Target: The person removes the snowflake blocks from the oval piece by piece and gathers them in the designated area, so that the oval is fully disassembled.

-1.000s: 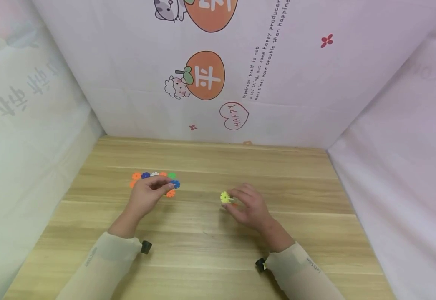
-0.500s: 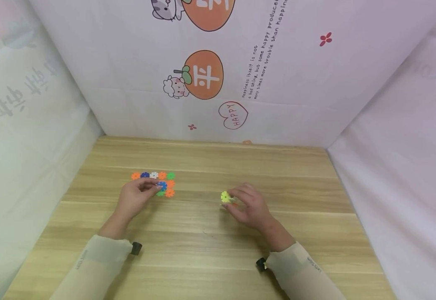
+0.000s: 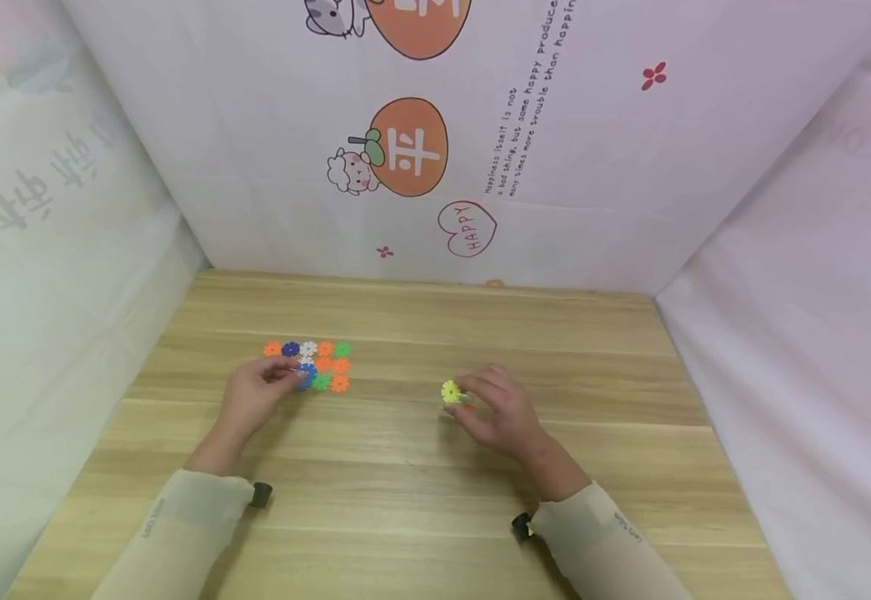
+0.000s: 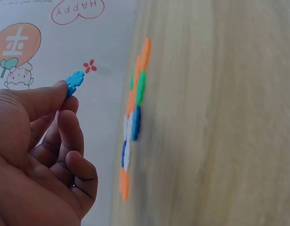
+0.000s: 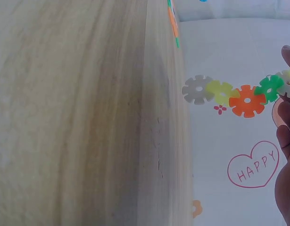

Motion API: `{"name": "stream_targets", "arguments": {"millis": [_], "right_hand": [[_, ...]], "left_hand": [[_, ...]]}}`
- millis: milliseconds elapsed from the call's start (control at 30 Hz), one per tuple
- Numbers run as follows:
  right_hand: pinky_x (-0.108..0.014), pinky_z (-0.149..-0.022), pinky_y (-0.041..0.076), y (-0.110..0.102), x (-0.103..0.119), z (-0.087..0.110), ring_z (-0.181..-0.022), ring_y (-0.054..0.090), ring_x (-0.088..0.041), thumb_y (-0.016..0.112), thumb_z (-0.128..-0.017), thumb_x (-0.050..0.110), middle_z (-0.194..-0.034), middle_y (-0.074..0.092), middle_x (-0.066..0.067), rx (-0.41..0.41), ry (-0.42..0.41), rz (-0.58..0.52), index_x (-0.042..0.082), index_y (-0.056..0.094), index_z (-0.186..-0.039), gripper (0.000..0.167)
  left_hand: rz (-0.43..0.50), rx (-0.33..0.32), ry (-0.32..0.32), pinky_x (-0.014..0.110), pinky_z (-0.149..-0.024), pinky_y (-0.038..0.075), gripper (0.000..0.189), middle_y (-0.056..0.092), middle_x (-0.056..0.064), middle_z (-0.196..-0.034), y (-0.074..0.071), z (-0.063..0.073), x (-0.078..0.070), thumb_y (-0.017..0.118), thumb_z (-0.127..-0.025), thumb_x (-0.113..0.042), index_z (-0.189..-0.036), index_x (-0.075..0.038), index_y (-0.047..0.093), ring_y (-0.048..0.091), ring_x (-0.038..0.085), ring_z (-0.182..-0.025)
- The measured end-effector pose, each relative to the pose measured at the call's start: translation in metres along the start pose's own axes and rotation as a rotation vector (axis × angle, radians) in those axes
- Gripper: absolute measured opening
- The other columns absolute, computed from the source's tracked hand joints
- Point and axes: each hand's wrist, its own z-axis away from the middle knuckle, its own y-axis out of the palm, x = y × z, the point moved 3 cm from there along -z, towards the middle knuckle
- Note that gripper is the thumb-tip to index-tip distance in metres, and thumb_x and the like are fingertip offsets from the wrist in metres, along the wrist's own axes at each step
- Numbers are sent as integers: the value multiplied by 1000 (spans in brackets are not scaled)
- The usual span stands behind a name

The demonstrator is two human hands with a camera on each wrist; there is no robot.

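My left hand [image 3: 253,393] pinches a blue snowflake disc [image 4: 75,82] between thumb and forefinger, raised over the rows of discs. Below it, flat notched discs lie close together on the table: an orange disc [image 3: 340,383], a green disc [image 3: 321,382], white ones, and a blue disc [image 4: 136,123] at the near row's left. The hand hides part of these rows in the head view. My right hand [image 3: 501,412] holds several overlapping discs in a string above the table, with a yellow disc [image 3: 450,392], an orange disc [image 5: 247,100] and a green disc [image 5: 269,89] among them.
The wooden table [image 3: 405,500] meets a printed white cloth wall [image 3: 570,208] at the back. White cloth also hangs at the left [image 3: 67,292] and right sides. Black wrist cameras sit at both cuffs.
My left hand has moved left along the rows with the blue disc, uncovering orange and green discs on the right. My right hand has stayed almost still.
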Motion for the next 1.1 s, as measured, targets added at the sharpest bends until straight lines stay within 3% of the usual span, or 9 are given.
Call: {"name": "stream_targets", "arguments": {"millis": [300,500,800,1100], "right_hand": [[-34,-70,55,0,1,0,-80,67,-20,80,-90,22,-97,76,-7,-14,-9,4,1,76,-106,27],[-34,-70,54,0,0,0,-80,67,-20,80,-90,22,-97,76,-7,-16,-15,3,0,76,-106,27],[-35,-70,54,-1,2,0,-81,67,-20,80,-90,22,-96,76,-8,-17,-15,5,0,76,-105,27],[-35,-69,55,-4,7,-4,-80,67,-20,78,-92,23,-95,76,-8,-28,-29,7,0,76,-105,27]], "left_hand": [[-61,-22,-13,40,-85,53,30,76,11,-108,-8,0,15,75,-97,-32,-115,-8,74,69,32,-105],[-79,-42,-65,40,-85,53,37,75,17,-113,-15,1,22,75,-97,-33,-121,-4,72,68,35,-107],[-153,-56,-108,53,-92,51,37,73,22,-117,-18,-2,32,74,-97,-30,-121,-2,72,67,39,-107],[-152,-10,-174,58,-101,47,39,67,24,-131,-20,-4,36,69,-100,-32,-123,-1,72,58,46,-124]]}}
